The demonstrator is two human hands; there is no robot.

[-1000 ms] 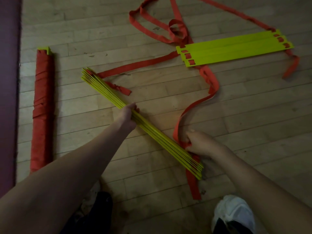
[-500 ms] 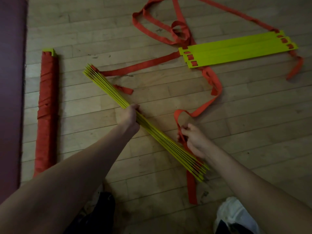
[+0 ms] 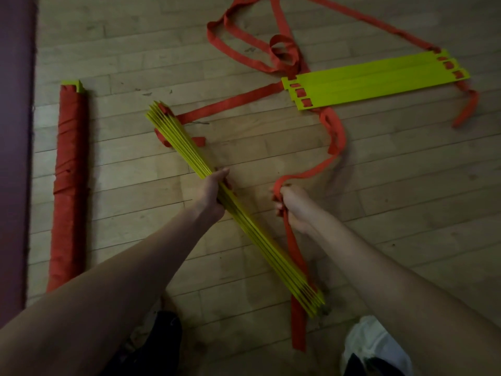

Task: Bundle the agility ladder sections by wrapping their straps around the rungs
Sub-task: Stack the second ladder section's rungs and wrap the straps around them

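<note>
Yellow plastic rungs stacked into one long pack [image 3: 257, 240] are clenched at the middle by the fingers [image 3: 226, 183] of the left hand [image 3: 214, 192]. The pack lies diagonally over the wooden floor [image 3: 406, 199]. The right hand [image 3: 294, 207] is closed around the red fabric strap [image 3: 292, 245]. One second ago this hand pressed on the near end of the pack. Now it has come away to the side, and the strap runs straight from the fist down to that end. I judge that the slack is taken up and the first turn can begin. Farther out lie a finished red-wrapped bundle [image 3: 69, 185] at the left and loose flat yellow rungs [image 3: 374, 80] at the far right.
</note>
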